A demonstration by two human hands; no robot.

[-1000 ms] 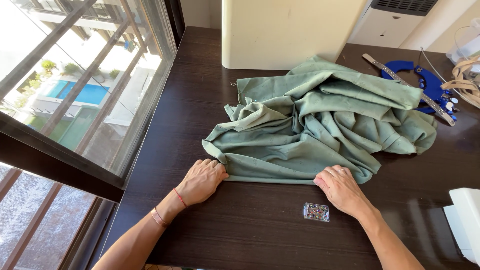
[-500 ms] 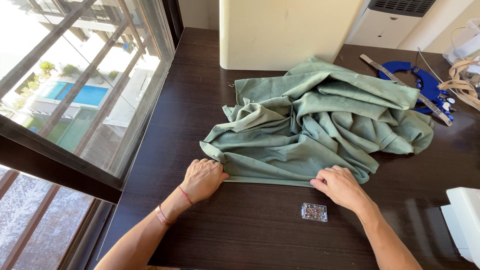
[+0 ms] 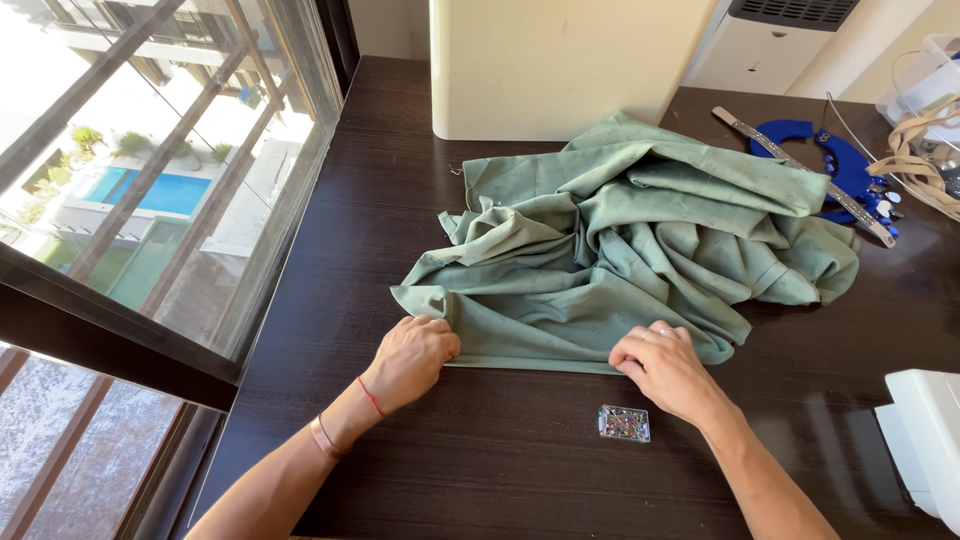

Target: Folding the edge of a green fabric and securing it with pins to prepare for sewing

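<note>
A crumpled sage-green cloth [image 3: 640, 250] lies in a heap on the dark wooden table [image 3: 500, 470]. Its near edge is folded into a straight hem running left to right. My left hand [image 3: 412, 358] pinches the left end of that folded edge, close to the cloth's corner. My right hand [image 3: 665, 368] presses and pinches the same edge farther right. Just in front of my right hand sits a small clear box of coloured pins [image 3: 624, 423], flat on the table and untouched.
A tall cream-coloured box [image 3: 560, 60] stands behind the cloth. At the back right lie a metal ruler [image 3: 800, 172], a blue curved ruler [image 3: 835, 165] and beige straps [image 3: 915, 165]. A white machine's corner [image 3: 930, 440] is at the right edge. A large window [image 3: 150, 150] runs along the left.
Both hands have shifted slightly along the folded hem, the right hand moving a little left and away from me. The cloth heap looks unchanged.
</note>
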